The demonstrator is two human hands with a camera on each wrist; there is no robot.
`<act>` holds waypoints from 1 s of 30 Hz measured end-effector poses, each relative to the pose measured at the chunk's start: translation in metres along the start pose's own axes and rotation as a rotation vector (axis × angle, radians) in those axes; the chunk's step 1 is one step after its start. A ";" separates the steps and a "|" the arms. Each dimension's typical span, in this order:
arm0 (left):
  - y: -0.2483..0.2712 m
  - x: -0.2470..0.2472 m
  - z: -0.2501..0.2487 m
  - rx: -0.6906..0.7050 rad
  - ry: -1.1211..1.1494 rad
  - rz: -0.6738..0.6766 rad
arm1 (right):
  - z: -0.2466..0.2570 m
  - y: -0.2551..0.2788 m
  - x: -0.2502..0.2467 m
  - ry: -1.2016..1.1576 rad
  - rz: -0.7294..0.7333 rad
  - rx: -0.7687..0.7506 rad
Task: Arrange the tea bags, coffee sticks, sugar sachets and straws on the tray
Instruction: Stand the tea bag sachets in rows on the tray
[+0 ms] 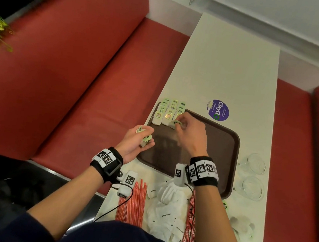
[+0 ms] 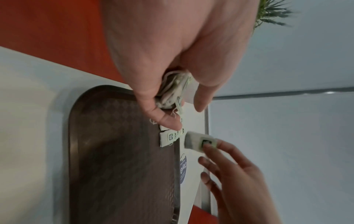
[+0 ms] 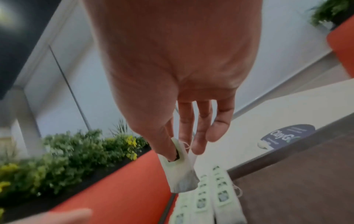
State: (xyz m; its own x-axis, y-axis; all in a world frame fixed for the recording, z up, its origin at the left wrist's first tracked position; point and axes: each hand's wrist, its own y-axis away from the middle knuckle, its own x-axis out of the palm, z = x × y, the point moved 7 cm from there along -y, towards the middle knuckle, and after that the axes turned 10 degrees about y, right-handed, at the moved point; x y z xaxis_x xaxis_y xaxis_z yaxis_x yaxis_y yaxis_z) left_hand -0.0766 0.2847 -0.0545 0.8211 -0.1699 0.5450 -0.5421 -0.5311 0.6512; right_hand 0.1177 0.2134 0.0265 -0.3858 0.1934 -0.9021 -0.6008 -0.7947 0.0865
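Right hand (image 1: 190,133) pinches one tea bag (image 1: 175,124) over the brown tray (image 1: 221,147), by the rows at eleven o'clock; left hand (image 1: 136,145) grips a bunch of tea bags (image 1: 145,137).

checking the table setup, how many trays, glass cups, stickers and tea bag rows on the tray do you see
tray: 1
glass cups: 2
purple sticker: 1
tea bag rows on the tray: 3
total: 7
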 end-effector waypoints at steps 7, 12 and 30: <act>-0.001 -0.012 -0.013 0.011 0.029 -0.019 | -0.014 -0.039 0.046 0.121 0.227 0.007; -0.001 -0.015 -0.019 0.018 0.031 -0.020 | -0.014 -0.062 0.073 0.149 0.309 0.005; 0.003 -0.014 -0.029 0.032 0.034 -0.014 | -0.012 -0.077 0.083 0.208 0.057 0.025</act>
State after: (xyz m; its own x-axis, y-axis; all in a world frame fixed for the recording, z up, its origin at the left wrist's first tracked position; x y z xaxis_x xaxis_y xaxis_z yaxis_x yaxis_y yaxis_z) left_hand -0.0951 0.3097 -0.0449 0.8216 -0.1339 0.5541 -0.5241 -0.5599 0.6418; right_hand 0.1401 0.2839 -0.0605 -0.2681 0.0236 -0.9631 -0.6002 -0.7861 0.1478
